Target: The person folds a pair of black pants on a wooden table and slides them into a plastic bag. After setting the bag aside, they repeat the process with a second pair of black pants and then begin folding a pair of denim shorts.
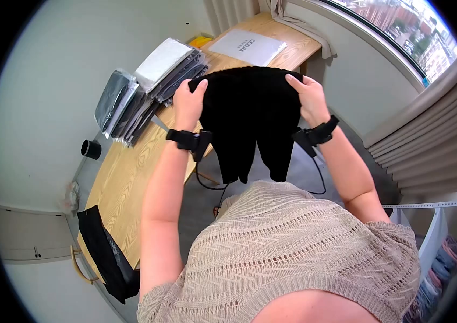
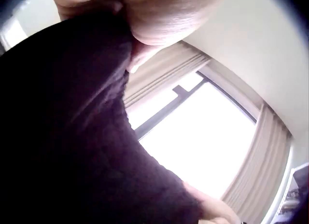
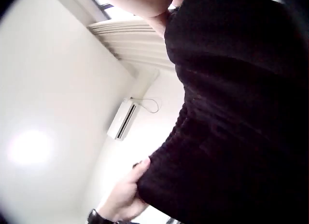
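A pair of black trousers [image 1: 250,107] hangs in front of the person, held up by both ends of its waistband with the two legs dangling. The left hand [image 1: 188,105] pinches one top corner, thumb on the near side. At the opposite corner the right hand [image 1: 313,98] grips the cloth in the same way. Both wrist views show the black cloth [image 2: 87,127] close up, with a gathered upper edge stretched between the hands. The far fingers are partly hidden behind the fabric.
A wooden table [image 1: 115,177] stands to the left, bearing stacks of bagged dark garments [image 1: 131,107], a white package [image 1: 163,63] and a printed clear bag [image 1: 247,46]. Another black garment [image 1: 104,253] lies over its near end. Curtains [image 1: 422,134] hang at right.
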`<state>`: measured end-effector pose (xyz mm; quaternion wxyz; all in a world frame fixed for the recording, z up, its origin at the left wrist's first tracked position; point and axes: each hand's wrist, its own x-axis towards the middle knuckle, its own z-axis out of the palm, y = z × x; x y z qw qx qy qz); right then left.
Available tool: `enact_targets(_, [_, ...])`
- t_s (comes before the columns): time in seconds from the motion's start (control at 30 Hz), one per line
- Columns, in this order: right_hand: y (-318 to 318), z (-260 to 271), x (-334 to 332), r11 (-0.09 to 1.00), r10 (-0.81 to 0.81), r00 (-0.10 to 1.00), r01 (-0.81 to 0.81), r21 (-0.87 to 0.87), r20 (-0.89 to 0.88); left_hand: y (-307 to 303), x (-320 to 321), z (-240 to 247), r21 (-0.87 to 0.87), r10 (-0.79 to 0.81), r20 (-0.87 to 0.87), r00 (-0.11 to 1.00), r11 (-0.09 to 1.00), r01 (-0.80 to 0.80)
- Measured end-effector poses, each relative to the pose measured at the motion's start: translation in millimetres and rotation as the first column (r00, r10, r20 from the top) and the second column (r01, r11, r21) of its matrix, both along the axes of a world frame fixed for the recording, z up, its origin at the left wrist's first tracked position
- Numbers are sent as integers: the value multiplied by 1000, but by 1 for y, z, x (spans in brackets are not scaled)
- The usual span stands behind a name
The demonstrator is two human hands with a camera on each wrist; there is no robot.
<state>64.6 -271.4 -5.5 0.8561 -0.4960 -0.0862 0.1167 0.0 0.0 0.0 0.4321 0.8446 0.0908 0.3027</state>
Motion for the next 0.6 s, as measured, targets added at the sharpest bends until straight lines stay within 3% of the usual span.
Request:
enact_targets(0.07, [22, -1, -12, 983, -173, 980, 177, -42, 96, -38, -11, 17, 111, 70, 124, 990, 990, -83])
enact_targets(0.1, [33, -7, -14, 942, -254, 950, 285, -178, 178, -49, -10, 18, 116, 25, 138, 990, 992, -41])
enact_targets(0.17, [57, -18, -14, 930, -286, 915, 337, -146, 286, -77, -10, 24, 105, -10, 86, 996, 994, 1])
enact_targets(0.23, [63, -12, -34, 885, -174, 914, 309, -349, 368, -95, -7, 11, 112, -71, 97, 993, 992, 60])
enact_targets(0.3, [75, -22, -32, 950, -166, 906, 252, -182, 388, -90, 1, 4, 134, -52, 118, 992, 990, 36])
enact_targets(0.33, [73, -23, -32, 951, -167, 906, 252, -180, 389, -86, 0, 4, 97, -118, 67, 991, 989, 111])
enact_targets(0.4, [63, -19, -35, 910, -62, 912, 219, -352, 406, -84, -5, 7, 71, -191, -32, 981, 979, 193])
enact_targets(0.43, [61, -15, -39, 910, -62, 914, 217, -353, 401, -84, -6, 5, 70, -191, -38, 981, 979, 193])
enact_targets(0.5, [58, -4, -45, 822, -13, 918, 235, -518, 396, -84, -6, 3, -34, -240, 43, 970, 970, 242])
enact_targets(0.6, [61, -10, -40, 815, -17, 896, 270, -512, 445, -86, -11, 9, -47, -244, 31, 969, 968, 245])
